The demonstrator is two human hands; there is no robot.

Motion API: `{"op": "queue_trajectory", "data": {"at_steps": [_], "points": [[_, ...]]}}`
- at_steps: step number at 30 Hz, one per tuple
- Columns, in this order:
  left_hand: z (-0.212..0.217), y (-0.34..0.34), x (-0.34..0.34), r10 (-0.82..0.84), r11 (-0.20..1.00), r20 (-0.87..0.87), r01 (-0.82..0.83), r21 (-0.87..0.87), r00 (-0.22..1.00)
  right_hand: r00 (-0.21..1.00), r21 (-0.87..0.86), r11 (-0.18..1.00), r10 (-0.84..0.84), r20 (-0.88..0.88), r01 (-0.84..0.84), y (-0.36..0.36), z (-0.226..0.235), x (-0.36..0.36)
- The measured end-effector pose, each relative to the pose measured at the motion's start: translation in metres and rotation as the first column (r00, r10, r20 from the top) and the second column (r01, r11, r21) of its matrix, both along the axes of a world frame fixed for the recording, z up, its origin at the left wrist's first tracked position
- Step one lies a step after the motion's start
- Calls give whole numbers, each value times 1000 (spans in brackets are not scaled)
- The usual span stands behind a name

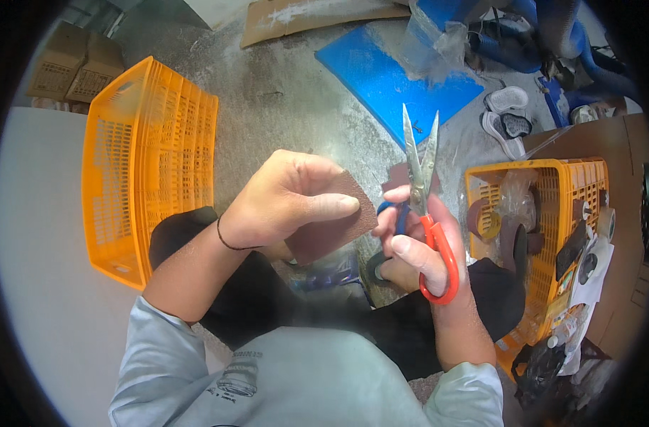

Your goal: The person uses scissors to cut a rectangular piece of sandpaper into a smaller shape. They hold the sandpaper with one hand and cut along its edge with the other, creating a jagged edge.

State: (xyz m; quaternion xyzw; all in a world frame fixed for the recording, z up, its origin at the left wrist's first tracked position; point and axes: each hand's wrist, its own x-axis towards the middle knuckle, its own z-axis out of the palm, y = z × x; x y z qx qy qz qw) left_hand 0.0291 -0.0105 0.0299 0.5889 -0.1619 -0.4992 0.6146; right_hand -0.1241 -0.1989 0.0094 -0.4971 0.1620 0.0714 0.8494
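My left hand [296, 196] is closed on a reddish-brown, grainy sheet of sandpaper [331, 231], its thumb lying on the upper face. To the right of it, my right hand [431, 249] grips a pair of scissors [422, 167] with one red and one blue handle. The blades are spread apart and point up, away from me. Scissors and sheet are not touching. Behind the blades shows a second brown piece [398, 175]; whether my right fingers hold it I cannot tell.
A tall yellow crate [150, 171] stands at left. Another yellow crate [595, 178] at right holds tape rolls [489, 224] and plastic. A blue sheet [381, 78] lies on the dusty floor ahead, near white shoes [506, 121]. Cardboard boxes [75, 64] sit far left.
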Motion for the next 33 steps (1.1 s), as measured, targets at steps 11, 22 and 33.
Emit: {"op": "queue_trajectory", "data": {"at_steps": [11, 22, 33], "points": [[-5, -9, -5, -320, 943, 379, 255, 212, 868, 990, -219, 968, -138, -38, 126, 7, 4, 4], [-5, -3, 11, -308, 948, 612, 184, 259, 729, 915, -388, 831, -391, 103, 399, 11, 3, 6], [15, 28, 57, -45, 990, 665, -56, 130, 745, 983, -272, 948, 135, -126, -165, 23, -5, -16]]}}
